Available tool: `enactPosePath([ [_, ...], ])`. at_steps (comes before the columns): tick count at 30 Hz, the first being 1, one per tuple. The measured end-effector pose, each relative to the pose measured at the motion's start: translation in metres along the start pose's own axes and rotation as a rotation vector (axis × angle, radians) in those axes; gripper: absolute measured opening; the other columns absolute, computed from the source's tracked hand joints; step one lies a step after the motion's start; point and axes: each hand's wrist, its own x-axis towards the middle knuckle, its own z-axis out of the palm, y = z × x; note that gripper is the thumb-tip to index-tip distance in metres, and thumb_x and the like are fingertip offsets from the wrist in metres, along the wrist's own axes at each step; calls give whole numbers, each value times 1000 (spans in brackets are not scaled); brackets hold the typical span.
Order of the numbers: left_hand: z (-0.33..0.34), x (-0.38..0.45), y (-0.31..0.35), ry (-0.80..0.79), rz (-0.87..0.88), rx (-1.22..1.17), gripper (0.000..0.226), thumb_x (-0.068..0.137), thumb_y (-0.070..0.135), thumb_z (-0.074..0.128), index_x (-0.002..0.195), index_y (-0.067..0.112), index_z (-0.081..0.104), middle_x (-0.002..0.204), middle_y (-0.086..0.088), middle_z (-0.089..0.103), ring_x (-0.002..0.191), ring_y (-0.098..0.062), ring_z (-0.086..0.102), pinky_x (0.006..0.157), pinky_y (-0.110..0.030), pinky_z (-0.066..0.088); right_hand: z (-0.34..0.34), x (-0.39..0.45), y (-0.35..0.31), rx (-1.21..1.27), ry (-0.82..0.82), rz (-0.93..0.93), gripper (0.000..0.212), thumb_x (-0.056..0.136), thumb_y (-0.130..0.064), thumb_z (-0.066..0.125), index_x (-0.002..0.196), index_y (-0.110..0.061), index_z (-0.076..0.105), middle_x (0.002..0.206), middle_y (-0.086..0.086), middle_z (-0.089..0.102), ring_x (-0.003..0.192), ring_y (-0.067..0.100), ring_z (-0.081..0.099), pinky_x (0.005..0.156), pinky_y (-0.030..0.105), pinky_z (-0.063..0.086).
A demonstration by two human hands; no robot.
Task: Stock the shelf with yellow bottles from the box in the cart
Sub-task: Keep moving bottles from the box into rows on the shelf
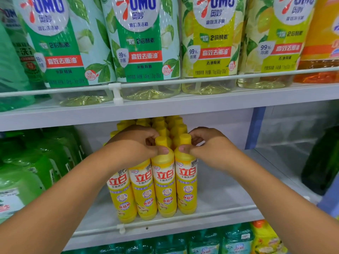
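Yellow bottles (163,180) upright, caps up; left hand (135,143), right hand (207,145) pinching necks.

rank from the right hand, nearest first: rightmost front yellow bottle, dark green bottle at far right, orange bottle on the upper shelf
1. Rightmost front yellow bottle: gripped at the neck by the right hand.
2. Dark green bottle: same shelf, far right.
3. Orange bottle: upper shelf, top right.

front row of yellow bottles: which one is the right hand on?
The rightmost bottle. The right hand pinches its neck; the left hand holds the one beside it.
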Motion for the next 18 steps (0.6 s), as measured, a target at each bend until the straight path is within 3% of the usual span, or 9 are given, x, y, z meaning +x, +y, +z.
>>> enactPosePath([
  [6,3,-6,0,25,-12,-26,27,77,66,67,96,47,63,92,26,62,88,1,60,75,-25,52,4,-2,2,-24,39,6,18,82,-35,80,86,-32,63,85,-14,64,81,4,63,62,15,46],
  [10,0,-6,3,17,-2,14,30,78,66,66,98,43,65,94,21,64,89,-5,61,79,-33,55,2,-2,0,-63,30,-6,17,83,-36,79,86,-33,62,87,-13,64,81,5,62,63,16,47],
  [14,0,-10,2,41,17,57,53,76,73,62,124,51,56,114,27,63,110,-7,60,90,-29,52,3,-2,3,-53,49,-19,20,81,-39,79,91,-35,62,90,-15,64,83,3,62,63,14,45],
  [16,3,-24,-6,237,103,76,72,71,82,50,136,51,44,129,25,56,120,-6,52,96,-29,47,7,-6,14,-4,110,-66,29,79,-48,77,100,-40,60,102,-16,64,93,0,62,67,11,47],
  [18,14,-51,-24,590,152,-105,66,77,71,47,136,42,49,126,19,53,116,-2,48,95,-28,43,14,-15,38,130,195,-65,55,74,-64,66,120,-37,55,118,-11,62,105,-1,60,77,11,50],
])
